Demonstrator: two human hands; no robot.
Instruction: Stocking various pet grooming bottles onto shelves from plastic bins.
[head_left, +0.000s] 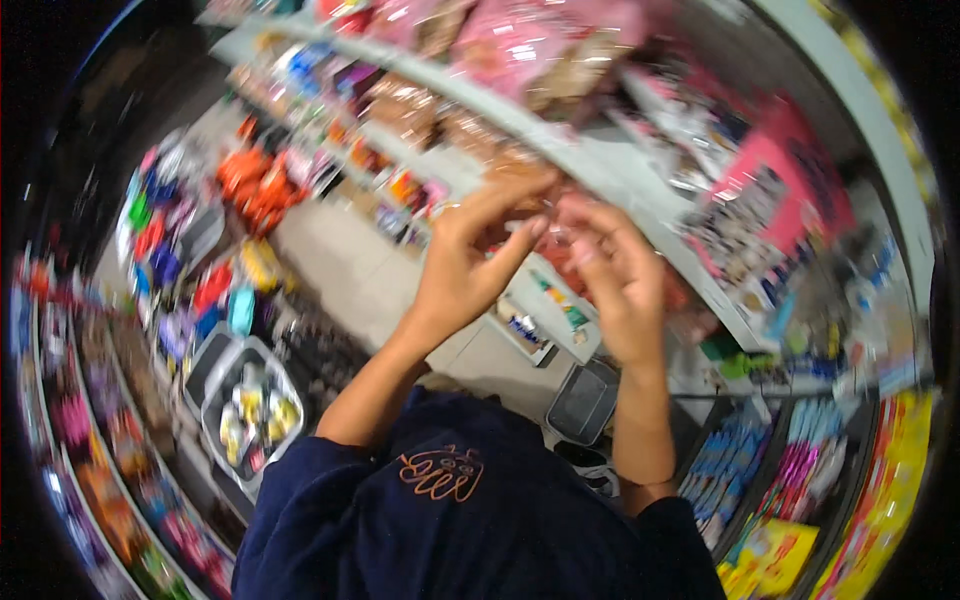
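Note:
Both my hands are raised close together in front of a store shelf. My left hand (476, 255) has its thumb and fingers curved toward each other, fingertips near a small clear plastic piece. Facing it, my right hand (615, 266) has bent fingers at the same spot; blur hides whether either hand grips that plastic. Behind the fingers, clear-wrapped brown packets (405, 109) and reddish packets lie on the shelf below the white shelf edge (480, 86). Large pink plastic-wrapped bags (540, 45) rest on the shelf above.
Grey bins (581, 401) stand on the tiled floor (337, 255); a basket (296, 442) at left holds yellow-and-white packets. Orange plastic bags (259, 184) and colourful goods lie farther off. Stocked shelves line the left, and packaged goods hang at lower right. A pink package (795, 172) leans on the upper right shelf.

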